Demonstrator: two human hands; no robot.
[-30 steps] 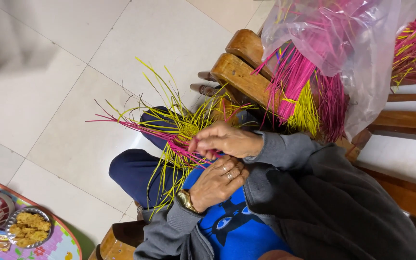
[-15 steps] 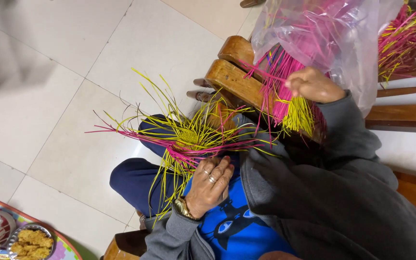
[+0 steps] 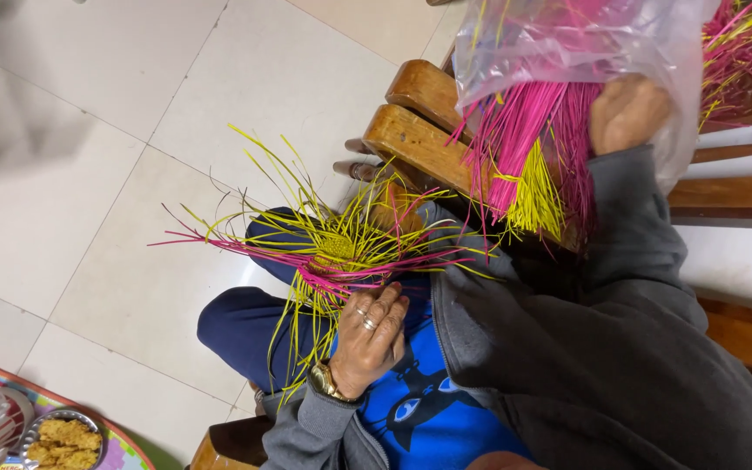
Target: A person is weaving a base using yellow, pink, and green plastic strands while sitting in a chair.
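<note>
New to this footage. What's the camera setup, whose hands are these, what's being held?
One camera, worn on the person's head, looks down at their lap and the tiled floor. There is no machine, just two bare hands. The left hand, with rings and a wristwatch, presses on a partly woven piece of yellow and pink strips lying on the lap. The right hand reaches up into a clear plastic bag that holds a bundle of pink and yellow strips; the bag rests on a wooden chair. At the lower left, a bowl of yellowish food sits on a colourful mat.
</note>
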